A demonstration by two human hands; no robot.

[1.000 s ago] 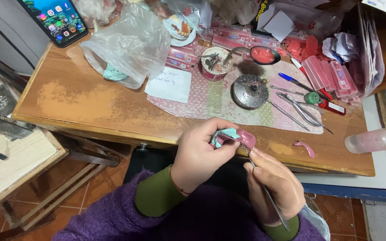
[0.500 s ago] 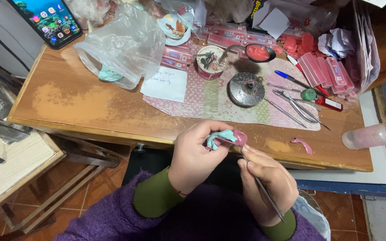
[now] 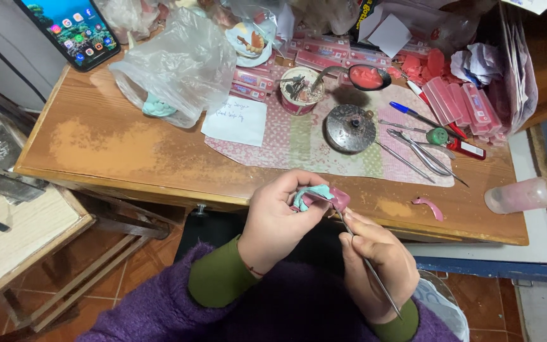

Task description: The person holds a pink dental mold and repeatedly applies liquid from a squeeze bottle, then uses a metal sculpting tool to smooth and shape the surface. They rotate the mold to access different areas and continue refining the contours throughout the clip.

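My left hand (image 3: 276, 218) grips a small pink and teal dental model (image 3: 321, 197) just in front of the wooden desk's near edge (image 3: 128, 180). My right hand (image 3: 376, 259) pinches a thin metal hand tool (image 3: 365, 263) like a pen, its tip touching the model's right side. The tool's handle runs down past my wrist. Both arms wear purple sleeves with green cuffs.
On the desk lie a crumpled plastic bag (image 3: 178, 63), a white paper note (image 3: 237, 120), a round metal lid (image 3: 349, 128), several metal instruments (image 3: 422, 152), a small pink piece (image 3: 428, 206), a plastic bottle (image 3: 523, 195), pink boxes (image 3: 460, 101) and a phone (image 3: 74, 28).
The camera has tilted slightly, so the desk sits a little lower in view. My hands hold the same grips, with the tool tip still at the model.
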